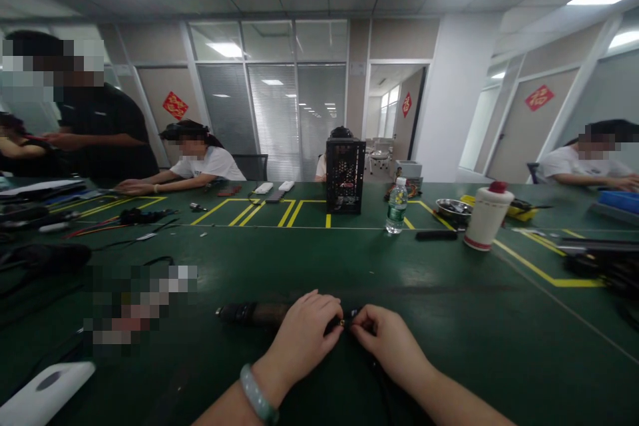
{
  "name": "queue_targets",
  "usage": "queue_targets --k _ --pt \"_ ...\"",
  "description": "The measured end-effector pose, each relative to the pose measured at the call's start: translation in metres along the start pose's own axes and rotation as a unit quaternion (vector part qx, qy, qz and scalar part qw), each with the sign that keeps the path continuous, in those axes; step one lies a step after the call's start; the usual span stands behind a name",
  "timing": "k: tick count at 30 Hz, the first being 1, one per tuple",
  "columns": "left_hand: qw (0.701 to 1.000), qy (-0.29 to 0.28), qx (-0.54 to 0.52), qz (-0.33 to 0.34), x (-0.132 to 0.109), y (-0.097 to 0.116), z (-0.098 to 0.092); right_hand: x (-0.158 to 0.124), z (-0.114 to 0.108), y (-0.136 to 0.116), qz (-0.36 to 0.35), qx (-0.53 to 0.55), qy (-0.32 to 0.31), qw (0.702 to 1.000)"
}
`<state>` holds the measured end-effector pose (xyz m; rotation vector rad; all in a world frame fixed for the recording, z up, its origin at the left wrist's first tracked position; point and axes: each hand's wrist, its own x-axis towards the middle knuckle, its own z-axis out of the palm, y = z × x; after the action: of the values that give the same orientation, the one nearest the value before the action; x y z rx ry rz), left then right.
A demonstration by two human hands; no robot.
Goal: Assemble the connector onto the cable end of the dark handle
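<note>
A dark electric screwdriver (254, 313) lies along the green table, its metal tip pointing left. My left hand (310, 323) is closed around the rear end of it. A small brass-coloured spot shows at that end, between my two hands. Just to the right, my right hand (382, 336) pinches a small dark cable plug (353, 313), mostly hidden by the fingers. From there a dark cable (382, 386) runs down toward the near edge. Whether plug and screwdriver touch cannot be made out.
Ahead stand a black computer case (345, 176), a water bottle (397, 208) and a white bottle with a red cap (486, 218). A metal bowl (453, 208) sits behind. At left are cables (134, 216) and a white device (47, 393). Several people are around the table.
</note>
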<state>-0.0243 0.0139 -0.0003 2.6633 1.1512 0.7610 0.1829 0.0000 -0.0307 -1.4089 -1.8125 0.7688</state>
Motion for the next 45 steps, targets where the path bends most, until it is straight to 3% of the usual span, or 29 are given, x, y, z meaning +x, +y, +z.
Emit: queue_targets --k 11,25,45 --pt "1.000 0.007 -0.009 0.000 0.001 0.001 0.000 -0.001 0.000 -0.003 0.005 0.016 0.006 1.000" --pt "0.999 -0.034 -0.009 -0.039 0.002 -0.004 0.003 -0.001 -0.003 -0.005 0.029 0.055 -0.011 0.998" --pt "0.999 -0.041 -0.007 -0.016 0.005 -0.004 0.004 0.000 -0.001 -0.009 0.008 -0.006 0.009 1.000"
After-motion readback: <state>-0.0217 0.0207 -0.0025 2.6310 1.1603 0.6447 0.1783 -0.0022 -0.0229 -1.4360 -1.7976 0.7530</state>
